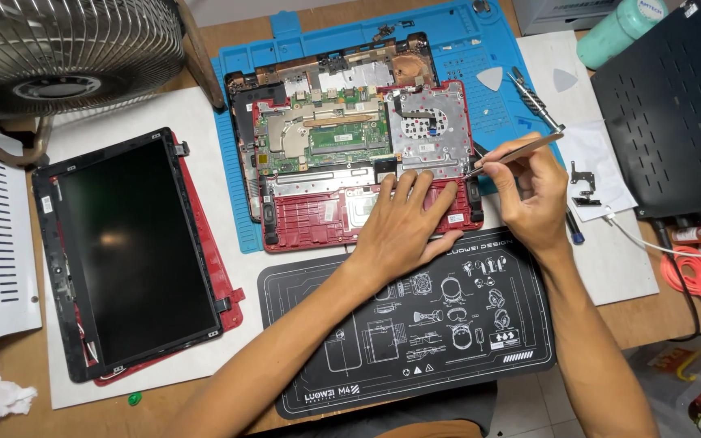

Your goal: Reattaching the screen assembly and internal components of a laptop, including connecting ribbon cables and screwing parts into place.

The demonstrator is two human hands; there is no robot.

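I see my left hand (406,223) lying flat, grip released, pressing the red laptop base (350,146) on the blue mat (233,219). My right hand (533,191) has its grip clenched on metal tweezers (517,154), whose tip touches the base's right edge. The detached screen (127,251) lies well apart on the tabletop (610,259).

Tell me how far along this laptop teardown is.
Done: the screen lies detached beside the opened laptop base, its board bare. In hand: the left hand steadies the base; the right hand works tweezers at its edge. Left: the board sits in place.
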